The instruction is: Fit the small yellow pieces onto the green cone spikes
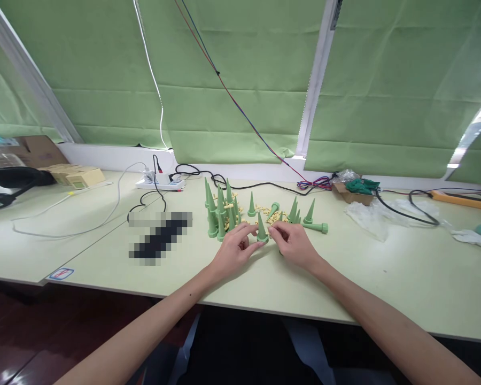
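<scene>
A green plastic watering spike (261, 229) stands upright, point up, on the table in front of me. My left hand (237, 248) holds it near its base between thumb and fingers. Just right of the spike, my right hand (292, 243) is closed in a pinch; whatever its fingertips hold is too small and hidden to make out. Behind the hands lies a loose pile of small yellow plastic pieces (280, 215). A cluster of similar spikes (220, 211), several with yellow pieces in their sides, stands to the left, and more stand or lie at the right.
A lying green spike (316, 228) is beyond my right hand. A power strip (160, 183) with black and white cables sits at the back left. Yellow boxes (78, 175) and black headphones (12, 182) are far left. Clear plastic bags (371, 219) and a small cardboard box (353, 193) lie right.
</scene>
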Available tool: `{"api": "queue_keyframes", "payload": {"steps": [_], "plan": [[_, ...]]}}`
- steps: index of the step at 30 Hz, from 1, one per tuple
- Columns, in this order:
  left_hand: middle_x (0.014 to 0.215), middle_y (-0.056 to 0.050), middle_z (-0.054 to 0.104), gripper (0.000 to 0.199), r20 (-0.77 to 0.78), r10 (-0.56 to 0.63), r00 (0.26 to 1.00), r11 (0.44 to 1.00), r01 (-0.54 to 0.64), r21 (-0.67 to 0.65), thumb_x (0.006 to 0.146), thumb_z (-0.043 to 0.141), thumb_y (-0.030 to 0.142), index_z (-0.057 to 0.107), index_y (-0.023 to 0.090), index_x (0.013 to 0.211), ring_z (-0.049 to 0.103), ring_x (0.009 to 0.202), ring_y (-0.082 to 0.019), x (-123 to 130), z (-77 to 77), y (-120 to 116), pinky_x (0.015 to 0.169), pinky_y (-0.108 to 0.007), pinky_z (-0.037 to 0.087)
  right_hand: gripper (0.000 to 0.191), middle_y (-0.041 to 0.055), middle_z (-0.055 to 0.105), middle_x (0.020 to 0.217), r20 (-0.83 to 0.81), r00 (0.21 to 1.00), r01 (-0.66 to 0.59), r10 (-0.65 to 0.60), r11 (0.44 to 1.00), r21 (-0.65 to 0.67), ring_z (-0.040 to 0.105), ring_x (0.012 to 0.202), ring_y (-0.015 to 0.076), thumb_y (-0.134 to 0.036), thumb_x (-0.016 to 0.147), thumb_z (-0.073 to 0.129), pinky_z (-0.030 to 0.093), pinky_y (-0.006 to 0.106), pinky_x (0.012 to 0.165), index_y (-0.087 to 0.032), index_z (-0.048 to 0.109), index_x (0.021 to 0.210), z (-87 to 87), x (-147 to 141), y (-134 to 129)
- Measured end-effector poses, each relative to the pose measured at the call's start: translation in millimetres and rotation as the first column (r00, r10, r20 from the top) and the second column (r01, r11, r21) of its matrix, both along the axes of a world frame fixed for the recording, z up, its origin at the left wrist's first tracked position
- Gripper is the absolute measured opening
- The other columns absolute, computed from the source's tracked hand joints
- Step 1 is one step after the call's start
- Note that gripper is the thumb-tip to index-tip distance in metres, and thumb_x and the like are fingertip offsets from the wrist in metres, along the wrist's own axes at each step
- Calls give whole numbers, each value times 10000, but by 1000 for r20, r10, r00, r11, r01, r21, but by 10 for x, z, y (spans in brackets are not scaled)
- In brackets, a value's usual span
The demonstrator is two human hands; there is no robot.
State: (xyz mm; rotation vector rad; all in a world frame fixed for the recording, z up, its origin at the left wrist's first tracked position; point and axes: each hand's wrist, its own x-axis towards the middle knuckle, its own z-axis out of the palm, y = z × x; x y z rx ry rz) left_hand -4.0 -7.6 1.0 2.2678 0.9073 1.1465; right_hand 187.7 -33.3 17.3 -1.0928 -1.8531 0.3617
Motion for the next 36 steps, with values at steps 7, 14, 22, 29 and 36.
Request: {"api": "queue_keyframes", "payload": {"steps": [7,14,22,29,36], "plan": [[574,20,508,439,87,44,995,971,-22,-237,948,434,490,572,146,712,434,486,-83,24,132,-53,499,-212,350,276,-33,457,580,-96,994,44,-42,999,17,357,508,103,-325,954,477,304,246,514,-184,556,731,1,0,-8],[383,15,426,667,97,-76,992,834,117,-539,962,294,573,655,118,633,407,367,-94,15,82,-17,451,-231,322,205,-18,532,630,-53,997,-57,60,997,61,417,536,105,-264,946,495,337,239,539,-187,582,776,1,-11,-38],[382,47,394,610,44,-88,995,842,98,-530,934,352,609,662,121,740,374,375,-91,3,111,-24,472,-231,321,216,-19,526,630,-20,997,-69,71,993,99,418,539,105,-245,948,485,326,240,550,-185,567,758,4,-16,-40],[521,51,400,442,12,-56,998,942,57,-331,922,470,517,493,159,664,378,479,-84,-3,121,-46,489,-220,295,240,-18,513,619,-11,999,-50,51,994,93,415,538,108,-260,955,463,305,244,538,-185,555,746,-6,-24,-45],[799,10,481,277,56,-3,998,998,7,-66,855,628,426,571,156,880,415,571,-72,-9,44,4,492,-207,350,291,-44,409,558,-47,998,-49,51,998,50,334,498,94,-268,945,466,262,250,510,-188,466,666,-11,-49,-61]]}}
